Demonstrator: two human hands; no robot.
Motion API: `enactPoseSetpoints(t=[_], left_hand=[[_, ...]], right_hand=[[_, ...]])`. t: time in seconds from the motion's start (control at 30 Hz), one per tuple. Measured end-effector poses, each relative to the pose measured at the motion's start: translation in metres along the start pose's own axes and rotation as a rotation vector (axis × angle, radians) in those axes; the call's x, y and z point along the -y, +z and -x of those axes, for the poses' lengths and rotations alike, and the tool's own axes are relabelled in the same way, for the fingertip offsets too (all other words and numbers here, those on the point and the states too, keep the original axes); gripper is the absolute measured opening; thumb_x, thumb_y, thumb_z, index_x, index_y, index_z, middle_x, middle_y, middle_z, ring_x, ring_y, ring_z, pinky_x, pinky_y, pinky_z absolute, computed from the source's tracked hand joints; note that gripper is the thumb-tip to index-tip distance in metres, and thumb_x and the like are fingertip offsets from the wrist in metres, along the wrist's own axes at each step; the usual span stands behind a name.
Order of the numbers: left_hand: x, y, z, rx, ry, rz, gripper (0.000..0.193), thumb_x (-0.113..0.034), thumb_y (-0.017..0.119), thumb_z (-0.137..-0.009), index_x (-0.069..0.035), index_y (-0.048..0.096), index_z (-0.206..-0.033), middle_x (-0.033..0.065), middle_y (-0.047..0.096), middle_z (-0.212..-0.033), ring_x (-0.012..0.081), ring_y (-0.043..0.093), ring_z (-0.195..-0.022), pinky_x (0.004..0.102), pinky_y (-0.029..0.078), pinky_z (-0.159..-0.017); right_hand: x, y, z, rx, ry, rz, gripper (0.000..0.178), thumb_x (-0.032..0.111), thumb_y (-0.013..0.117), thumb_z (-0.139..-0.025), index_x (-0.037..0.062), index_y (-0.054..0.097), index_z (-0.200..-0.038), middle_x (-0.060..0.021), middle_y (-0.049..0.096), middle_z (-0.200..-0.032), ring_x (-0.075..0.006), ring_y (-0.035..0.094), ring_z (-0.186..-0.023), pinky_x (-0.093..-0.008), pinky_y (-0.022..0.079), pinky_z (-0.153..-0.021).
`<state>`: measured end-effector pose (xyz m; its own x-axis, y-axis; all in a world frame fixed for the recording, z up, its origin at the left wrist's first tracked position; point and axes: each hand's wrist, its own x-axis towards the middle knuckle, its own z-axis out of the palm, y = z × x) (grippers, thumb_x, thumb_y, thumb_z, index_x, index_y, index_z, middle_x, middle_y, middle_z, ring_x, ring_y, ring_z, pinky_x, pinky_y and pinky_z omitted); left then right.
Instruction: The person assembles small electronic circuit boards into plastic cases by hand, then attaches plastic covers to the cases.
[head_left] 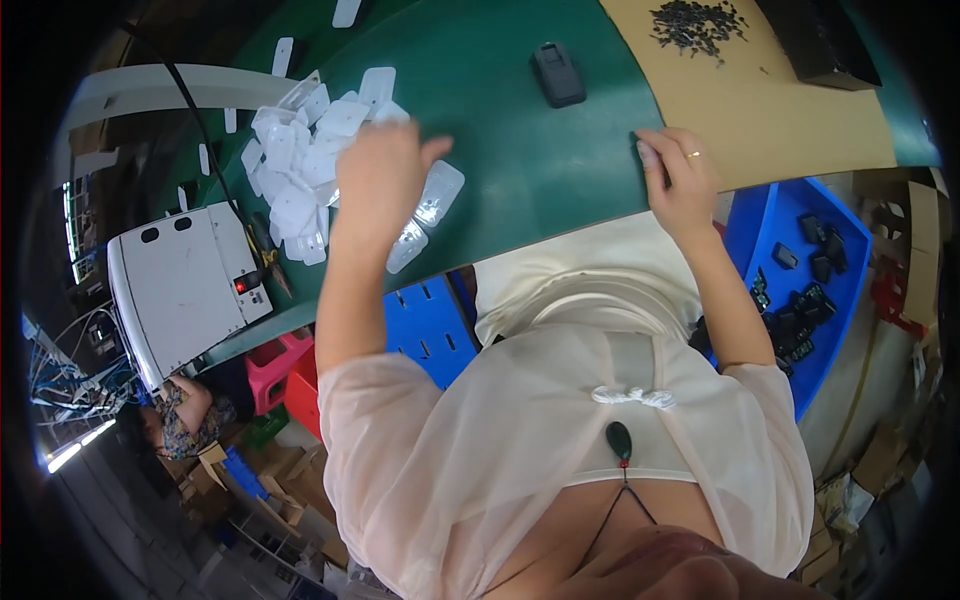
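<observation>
My left hand (383, 172) reaches over a heap of white, flat plastic pieces (318, 150) with rounded corners. Its thumb sticks out to the side, while its fingers are blurred and partly hidden, so any grip is unclear. Two clear-looking pieces (440, 193) lie just right of that wrist. My right hand (682, 180) rests at the edge of the brown sheet, thumb and finger closed together. A tiny dark bit (637, 136) shows at its fingertips, too small to name. Beyond, between my hands, a black plastic case (557, 75) lies on the green mat (520, 150).
Many small black screws (697, 27) lie on the brown sheet (770, 120), near a dark box (822, 42). At left stands a white machine (185, 285) with pliers (268, 255) beside it. A blue bin (840, 285) holds black parts. Another person (188, 412) is at lower left.
</observation>
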<state>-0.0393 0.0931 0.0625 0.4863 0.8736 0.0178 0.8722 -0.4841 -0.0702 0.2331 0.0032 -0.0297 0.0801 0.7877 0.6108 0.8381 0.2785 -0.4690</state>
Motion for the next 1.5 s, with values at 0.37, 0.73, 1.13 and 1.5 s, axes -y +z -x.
enactPoseSetpoints(t=[0.37, 0.73, 1.13, 1.5], left_hand=[[0.004, 0.038, 0.070, -0.115, -0.152, 0.319, 0.033, -0.010, 0.071, -0.070, 0.002, 0.056, -0.096, 0.0136, 0.053, -0.091, 0.0300, 0.048, -0.088, 0.0389, 0.041, -0.076], [-0.037, 0.047, 0.061, -0.282, -0.178, 0.676, 0.027, 0.000, 0.068, -0.070, -0.001, 0.051, -0.090, 0.0112, 0.051, -0.083, 0.0271, 0.047, -0.078, 0.0373, 0.041, -0.071], [-0.095, 0.041, 0.043, -0.094, -0.246, 1.499, 0.034, 0.002, 0.057, -0.084, -0.002, 0.049, -0.116, 0.0055, 0.054, -0.084, 0.0061, 0.051, -0.061, 0.0181, 0.040, -0.045], [-0.110, 0.046, 0.045, -0.117, -0.130, 1.419, 0.013, 0.000, 0.053, -0.087, 0.001, 0.060, -0.098, 0.0054, 0.054, -0.088, 0.0067, 0.052, -0.059, 0.0179, 0.041, -0.045]], right_hand=[[-0.045, -0.015, -0.026, -0.185, 0.582, -0.690, 0.021, 0.018, 0.059, -0.087, 0.0025, 0.062, -0.101, 0.0021, 0.057, -0.080, -0.0040, 0.052, -0.074, -0.0208, 0.042, -0.062], [-0.101, -0.009, -0.066, 0.081, 0.384, 0.285, 0.022, 0.021, 0.064, -0.080, -0.0010, 0.061, -0.083, -0.0162, 0.059, -0.090, -0.0281, 0.059, -0.081, -0.0342, 0.047, -0.073], [-0.074, -0.011, -0.047, -0.120, 0.408, 0.084, 0.020, 0.023, 0.061, -0.083, 0.0061, 0.060, -0.093, -0.0083, 0.062, -0.082, -0.0239, 0.059, -0.074, -0.0347, 0.047, -0.065], [-0.109, -0.001, -0.071, 0.055, 0.264, 0.304, 0.019, 0.020, 0.062, -0.081, 0.0037, 0.063, -0.089, -0.0129, 0.060, -0.086, -0.0265, 0.059, -0.078, -0.0361, 0.046, -0.069]])
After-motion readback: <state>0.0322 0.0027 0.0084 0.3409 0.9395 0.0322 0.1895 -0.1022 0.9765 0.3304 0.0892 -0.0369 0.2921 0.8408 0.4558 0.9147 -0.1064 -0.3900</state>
